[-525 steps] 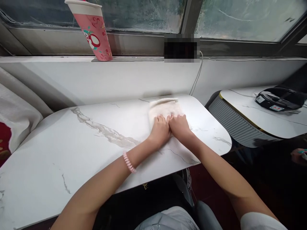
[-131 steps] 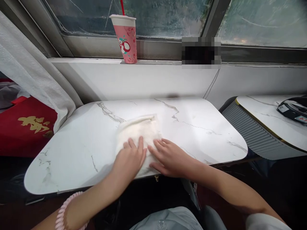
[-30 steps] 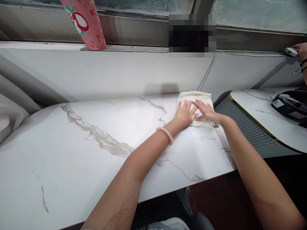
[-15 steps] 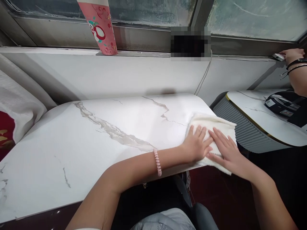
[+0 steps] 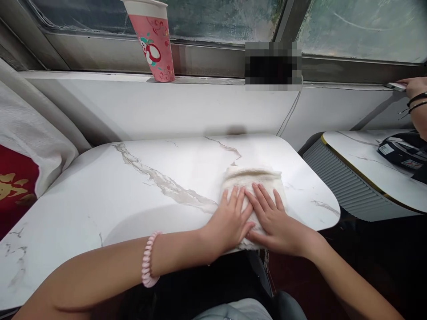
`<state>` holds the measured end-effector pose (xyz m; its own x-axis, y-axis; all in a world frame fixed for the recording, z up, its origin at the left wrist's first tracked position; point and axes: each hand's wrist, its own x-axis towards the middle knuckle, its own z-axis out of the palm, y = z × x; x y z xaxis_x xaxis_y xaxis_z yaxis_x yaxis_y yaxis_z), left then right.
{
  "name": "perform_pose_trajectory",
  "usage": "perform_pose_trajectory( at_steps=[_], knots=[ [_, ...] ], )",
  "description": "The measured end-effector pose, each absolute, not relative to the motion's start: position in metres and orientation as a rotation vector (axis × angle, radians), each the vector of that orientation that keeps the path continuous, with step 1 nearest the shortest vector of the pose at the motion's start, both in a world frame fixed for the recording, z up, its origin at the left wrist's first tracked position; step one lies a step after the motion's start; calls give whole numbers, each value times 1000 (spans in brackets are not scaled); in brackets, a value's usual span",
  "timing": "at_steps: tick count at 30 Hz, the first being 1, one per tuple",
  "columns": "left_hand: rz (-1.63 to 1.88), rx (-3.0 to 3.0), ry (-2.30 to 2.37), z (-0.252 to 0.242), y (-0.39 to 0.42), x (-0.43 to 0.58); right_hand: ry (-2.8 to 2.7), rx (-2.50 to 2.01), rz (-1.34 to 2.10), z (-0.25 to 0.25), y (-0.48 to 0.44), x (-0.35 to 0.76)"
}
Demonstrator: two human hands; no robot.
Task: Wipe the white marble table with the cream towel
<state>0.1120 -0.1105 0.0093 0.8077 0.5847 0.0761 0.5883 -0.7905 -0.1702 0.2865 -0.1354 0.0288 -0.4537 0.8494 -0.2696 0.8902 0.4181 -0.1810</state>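
Note:
A white cloth [image 5: 255, 175] lies spread on the white marble-patterned table [image 5: 193, 160], close to its front edge and right of the middle. Pressed flat on the cloth is my left hand [image 5: 230, 220], fingers spread, with a pink coil band on that forearm. My right hand [image 5: 271, 218] lies flat beside it, fingers also apart, and the two hands touch or overlap at the thumbs and index fingers. Part of the cloth is hidden under both palms.
A tall pink paper cup [image 5: 155, 49] stands on the window ledge. At right, another person's hand [image 5: 415, 89] touches a small device on the ledge, above a second table [image 5: 350, 142] bearing a black bag [image 5: 403, 151]. White fabric [image 5: 40, 129] hangs at left.
Both hands have slid the cloth left along the table, from over the right end towards the middle. The table's right corner is uncovered now. My view has shifted slightly.

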Motion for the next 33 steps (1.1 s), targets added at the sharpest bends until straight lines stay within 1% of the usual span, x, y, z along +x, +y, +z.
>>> perform_pose_trajectory(
  at_steps=[4, 9, 12, 15, 18, 21, 26, 30, 33],
  knots=[
    [-30, -2885, -1030, 8, -46, 96, 2484, 1680, -494, 25, -73, 266],
    [51, -2911, -1264, 11, 33, 93, 2468, 1801, -415, 18, 10, 252],
    [106, -2901, -1361, 13, 58, 93, 2441, 1845, -433, 20, 39, 247],
    [86, -2894, -1377, 13, 64, 92, 2437, 1871, -426, 22, 44, 243],
    [46, -2871, -1359, 11, 52, 90, 2453, 1881, -375, 21, 31, 240],
    [29, -2837, -1356, 12, 23, 81, 2491, 1827, -365, 19, 8, 233],
    [39, -2748, -1365, 12, -62, 47, 2611, 1623, -360, 15, -64, 206],
    [-118, -2719, -1276, 5, -131, 9, 2824, 1511, -361, 9, -131, 181],
    [-232, -2741, -1236, 3, -162, -13, 2942, 1462, -344, 5, -162, 166]
  ],
)
